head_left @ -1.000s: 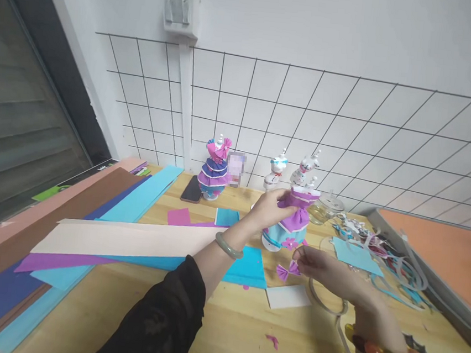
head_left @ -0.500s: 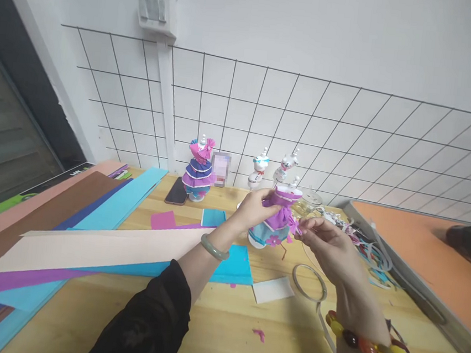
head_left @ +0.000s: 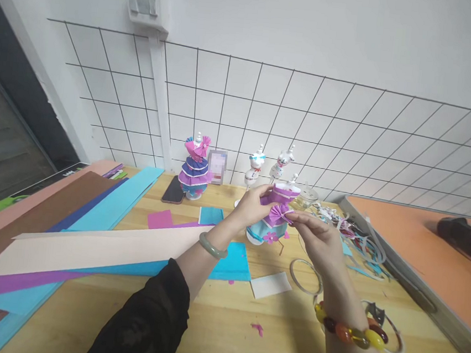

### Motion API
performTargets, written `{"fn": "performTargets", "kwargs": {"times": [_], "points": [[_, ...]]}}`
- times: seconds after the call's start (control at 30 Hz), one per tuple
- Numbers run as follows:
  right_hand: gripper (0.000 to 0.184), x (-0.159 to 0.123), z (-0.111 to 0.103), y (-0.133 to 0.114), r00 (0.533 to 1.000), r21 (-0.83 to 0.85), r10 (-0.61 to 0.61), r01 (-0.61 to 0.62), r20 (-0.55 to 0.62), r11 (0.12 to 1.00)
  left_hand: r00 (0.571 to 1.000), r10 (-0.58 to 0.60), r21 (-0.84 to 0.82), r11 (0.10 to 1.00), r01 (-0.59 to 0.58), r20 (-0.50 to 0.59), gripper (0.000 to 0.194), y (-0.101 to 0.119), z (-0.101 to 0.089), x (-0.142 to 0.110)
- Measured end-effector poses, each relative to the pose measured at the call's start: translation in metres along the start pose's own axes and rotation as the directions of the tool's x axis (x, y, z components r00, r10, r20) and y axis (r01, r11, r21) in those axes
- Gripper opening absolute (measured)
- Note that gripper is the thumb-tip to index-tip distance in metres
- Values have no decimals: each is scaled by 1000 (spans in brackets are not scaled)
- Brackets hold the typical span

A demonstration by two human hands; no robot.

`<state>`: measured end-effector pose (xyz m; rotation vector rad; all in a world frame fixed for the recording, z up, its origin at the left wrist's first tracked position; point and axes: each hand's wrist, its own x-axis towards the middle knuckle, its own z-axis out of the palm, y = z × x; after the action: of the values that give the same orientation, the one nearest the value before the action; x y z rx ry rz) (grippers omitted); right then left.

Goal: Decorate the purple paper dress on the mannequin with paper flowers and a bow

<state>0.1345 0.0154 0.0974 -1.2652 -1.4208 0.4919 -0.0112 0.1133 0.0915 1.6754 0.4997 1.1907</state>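
Observation:
My left hand (head_left: 252, 207) is closed around the side of a small dress form (head_left: 284, 193) that wears a purple paper bodice and a blue skirt trimmed with pink paper flowers. Against the waist of this dress, my right hand (head_left: 320, 241) pinches a pleated purple paper bow (head_left: 279, 214) between thumb and fingers. The bow's right edge is hidden by the fingertips. Whether it is attached to the dress I cannot tell. Below the skirt, a white round base (head_left: 254, 237) shows on the table.
A finished-looking dressed form (head_left: 195, 172) stands at the back left beside a phone (head_left: 174, 190). Two white forms (head_left: 256, 164) are behind my hands. Long paper sheets (head_left: 99, 246) cover the left; ribbons and scraps (head_left: 368, 250) lie right. A tape roll (head_left: 306, 276) lies near my right wrist.
My right hand has moved left, bringing the purple bow from the dress's right side onto the front of its waist. My left hand keeps its hold. The view has shifted slightly.

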Motion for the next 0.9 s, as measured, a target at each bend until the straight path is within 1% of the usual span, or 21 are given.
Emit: {"fn": "performTargets", "kwargs": {"times": [0.17, 0.33, 0.53, 0.6, 0.63, 0.7, 0.77, 0.83, 0.9], "points": [[15, -1, 0, 1, 999, 93, 35, -32, -29, 995, 1000, 14, -3, 1000, -14, 8, 44, -3, 1, 0], [14, 1, 10, 4, 990, 197, 51, -24, -134, 980, 1000, -2, 12, 1000, 2, 11, 44, -2, 3, -1], [30, 5, 17, 11, 981, 304, 24, 36, -192, 952, 999, -12, -10, 1000, 13, 49, 45, 0, 5, -4], [36, 7, 16, 15, 980, 395, 80, -1, -184, 919, 998, -3, -24, 1000, 4, 60, 45, 0, 4, -4], [36, 8, 16, 17, 980, 454, 116, -32, -160, 891, 998, 0, -26, 1000, 2, 61, 45, 0, 4, -4], [34, 10, 16, 19, 980, 564, 176, -96, -89, 820, 998, 2, -24, 1000, -1, 62, 45, -1, 4, -4], [30, 10, 17, 19, 976, 620, 211, -137, -47, 773, 997, 8, -24, 1000, -6, 72, 44, -1, 4, -3], [28, 10, 19, 18, 969, 620, 239, -148, -67, 771, 996, 9, -27, 1000, -7, 85, 45, -2, 4, -3], [28, 9, 22, 17, 960, 597, 257, -140, -115, 790, 996, 2, -25, 1000, 0, 84, 46, -2, 4, -2]]}}
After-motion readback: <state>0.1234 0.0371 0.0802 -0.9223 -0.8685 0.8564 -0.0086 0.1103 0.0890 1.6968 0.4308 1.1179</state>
